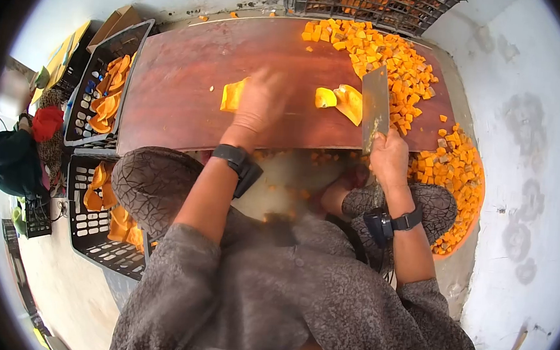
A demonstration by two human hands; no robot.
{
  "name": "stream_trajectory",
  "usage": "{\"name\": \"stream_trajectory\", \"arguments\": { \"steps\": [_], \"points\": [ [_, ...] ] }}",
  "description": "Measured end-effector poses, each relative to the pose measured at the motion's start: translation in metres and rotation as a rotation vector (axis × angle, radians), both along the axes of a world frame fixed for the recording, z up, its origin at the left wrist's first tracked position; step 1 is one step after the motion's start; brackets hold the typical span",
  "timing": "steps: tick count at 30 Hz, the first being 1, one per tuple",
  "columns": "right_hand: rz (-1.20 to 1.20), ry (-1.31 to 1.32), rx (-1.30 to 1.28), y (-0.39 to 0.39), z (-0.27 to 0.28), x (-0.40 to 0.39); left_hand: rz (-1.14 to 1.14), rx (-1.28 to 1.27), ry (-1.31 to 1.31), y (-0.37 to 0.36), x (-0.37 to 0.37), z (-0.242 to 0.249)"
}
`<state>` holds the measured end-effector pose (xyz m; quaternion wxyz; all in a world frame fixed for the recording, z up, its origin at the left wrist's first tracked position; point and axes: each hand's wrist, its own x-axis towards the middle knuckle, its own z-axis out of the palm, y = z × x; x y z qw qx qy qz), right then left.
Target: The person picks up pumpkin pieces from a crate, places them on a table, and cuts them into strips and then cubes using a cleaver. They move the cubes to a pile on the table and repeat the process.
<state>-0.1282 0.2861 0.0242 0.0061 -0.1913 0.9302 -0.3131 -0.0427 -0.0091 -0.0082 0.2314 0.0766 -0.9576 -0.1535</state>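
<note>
My right hand [390,156] is wrapped round the handle of a cleaver [375,105]. Its broad blade stands upright at the edge of the heap of diced pumpkin [403,69]. Left of the blade lie a curved pumpkin piece [349,103] and a smaller yellow pumpkin chunk [325,98], overlapping each other. My left hand [263,101] is over the middle of the reddish board [174,101], its fingers smeared by motion. A flat pumpkin slab [232,96] lies right beside that hand, partly overlapped by it.
Black crates [74,109] [134,270] with pumpkin pieces stand at the left. An orange tub [480,191] of pumpkin cubes sits at the right, by the wall. Another black crate [384,15] stands behind the board. A person [15,161] is at the far left.
</note>
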Motion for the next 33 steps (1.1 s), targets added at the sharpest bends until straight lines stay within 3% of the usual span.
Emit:
{"name": "stream_trajectory", "arguments": {
  "steps": [3, 6, 11, 13, 17, 24, 26, 28, 30, 33],
  "points": [
    [0.015, 0.069, 0.006, 0.012, -0.013, 0.003, -0.174, 0.165, -0.065, 0.046, -0.013, 0.021],
    [0.002, 0.052, -0.028, 0.015, -0.012, 0.009, -0.248, 0.244, -0.100, 0.066, -0.030, 0.008],
    [0.022, 0.085, -0.133, 0.020, -0.026, 0.011, -0.181, 0.119, -0.100, 0.074, -0.048, -0.012],
    [0.019, 0.084, -0.127, 0.017, -0.023, 0.011, -0.277, 0.060, -0.006, 0.073, -0.046, -0.014],
    [0.011, 0.050, -0.151, 0.019, -0.025, 0.010, -0.385, 0.095, -0.061, 0.062, -0.017, 0.004],
    [0.046, 0.009, -0.211, 0.020, -0.044, 0.000, -0.246, 0.069, -0.185, 0.012, 0.022, 0.022],
    [-0.003, -0.065, -0.187, 0.023, -0.046, -0.001, -0.210, 0.016, -0.367, -0.015, 0.034, 0.034],
    [-0.008, -0.099, -0.174, 0.017, -0.034, 0.004, -0.229, -0.048, -0.283, -0.034, 0.047, 0.063],
    [-0.108, -0.295, -0.269, 0.012, -0.009, 0.014, -0.037, -0.018, -0.403, -0.051, 0.057, 0.088],
    [-0.090, -0.311, -0.313, 0.009, -0.008, 0.017, 0.241, -0.065, -0.370, -0.113, 0.083, 0.093]
  ]
}}
